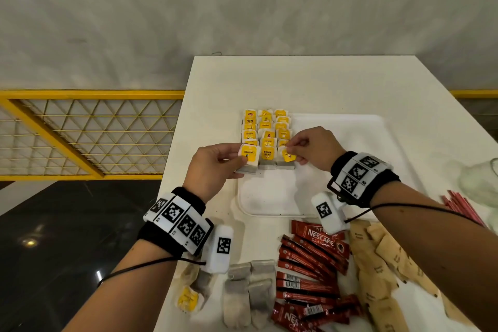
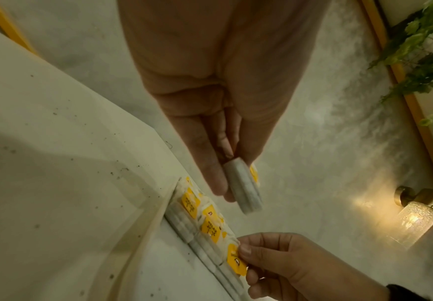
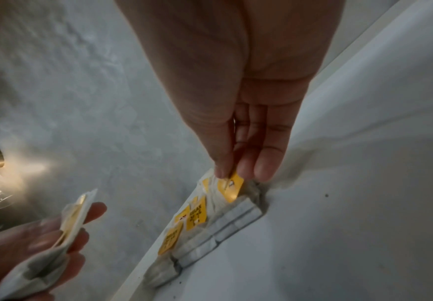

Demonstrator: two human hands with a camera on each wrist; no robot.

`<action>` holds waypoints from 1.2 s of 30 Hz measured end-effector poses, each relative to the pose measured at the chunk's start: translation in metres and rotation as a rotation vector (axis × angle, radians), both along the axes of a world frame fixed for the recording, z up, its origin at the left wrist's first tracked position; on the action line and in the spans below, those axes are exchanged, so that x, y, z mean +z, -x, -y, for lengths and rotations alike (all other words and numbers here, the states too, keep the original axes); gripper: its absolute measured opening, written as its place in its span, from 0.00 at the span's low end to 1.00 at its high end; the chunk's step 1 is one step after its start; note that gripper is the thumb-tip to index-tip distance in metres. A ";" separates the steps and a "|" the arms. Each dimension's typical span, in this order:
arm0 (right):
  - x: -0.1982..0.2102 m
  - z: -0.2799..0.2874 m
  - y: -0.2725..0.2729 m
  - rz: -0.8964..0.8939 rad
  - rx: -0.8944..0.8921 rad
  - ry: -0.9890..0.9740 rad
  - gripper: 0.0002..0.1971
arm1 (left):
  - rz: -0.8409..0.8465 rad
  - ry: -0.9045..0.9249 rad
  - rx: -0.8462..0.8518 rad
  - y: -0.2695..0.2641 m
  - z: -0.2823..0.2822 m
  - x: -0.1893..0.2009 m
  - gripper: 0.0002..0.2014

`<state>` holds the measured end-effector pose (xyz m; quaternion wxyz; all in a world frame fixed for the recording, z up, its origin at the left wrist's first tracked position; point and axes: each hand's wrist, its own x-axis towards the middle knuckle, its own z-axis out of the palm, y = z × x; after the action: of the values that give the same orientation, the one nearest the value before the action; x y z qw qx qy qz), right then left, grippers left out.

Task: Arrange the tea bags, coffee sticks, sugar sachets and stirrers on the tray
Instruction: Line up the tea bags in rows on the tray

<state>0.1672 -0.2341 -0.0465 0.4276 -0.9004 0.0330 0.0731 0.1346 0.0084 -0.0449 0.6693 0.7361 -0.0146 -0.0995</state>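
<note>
Head view: white tray (image 1: 350,127) sits mid-frame on the white table (image 1: 296,81). Three columns of tea bags (image 1: 265,132) with yellow tags fill the tray's upper-left corner. Left hand (image 1: 213,167) grips one tea bag (image 1: 249,158) between thumb and fingers, holding it at the near end of the left column. Right hand (image 1: 312,148) pinches the yellow tag (image 1: 289,156) of the nearest bag in the right column. Lower frame, all off the tray: loose tea bags (image 1: 248,294), red Nescafe coffee sticks (image 1: 312,256), brown sugar sachets (image 1: 382,259), and red stirrers (image 1: 458,205) at the right edge.

Left wrist view: left hand (image 2: 218,122) has fingers closed on the tea bag (image 2: 243,187), edge-on, lifted just clear of the row below. Right hand (image 2: 287,262) at lower right pinches the tag (image 2: 236,260).

Right wrist view: right hand (image 3: 249,101) holds the tag (image 3: 230,188) between thumb and fingertip, other fingers extended near the tray floor. Tea bag rows (image 3: 210,228) run along the tray edge. Left hand (image 3: 30,244) at lower left holds its bag (image 3: 56,234).

Step, as I read it: tea bag stage, still in progress; coffee, sugar and stirrers not started. Next move likely calls for setting the left bag down flush at the end of its column, overlapping like the others, and laying the right tag flat. Then clear the loose bags. Risk: nudging the aligned rows.
</note>
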 end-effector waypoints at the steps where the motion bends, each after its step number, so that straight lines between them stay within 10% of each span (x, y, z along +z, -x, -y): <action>1: 0.000 -0.001 0.000 -0.003 0.001 -0.003 0.01 | -0.003 0.004 0.004 0.000 0.000 0.000 0.13; 21: 0.065 -0.054 0.011 0.230 0.278 0.131 0.04 | 0.125 -0.124 -0.093 0.004 -0.007 0.019 0.14; 36: -0.002 -0.066 0.019 0.032 0.287 0.166 0.04 | 0.125 -0.213 0.038 0.000 -0.025 0.002 0.12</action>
<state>0.1483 -0.1683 -0.0488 0.3375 -0.9291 -0.0970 0.1163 0.1349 0.0331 -0.0430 0.5868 0.8080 -0.0317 -0.0415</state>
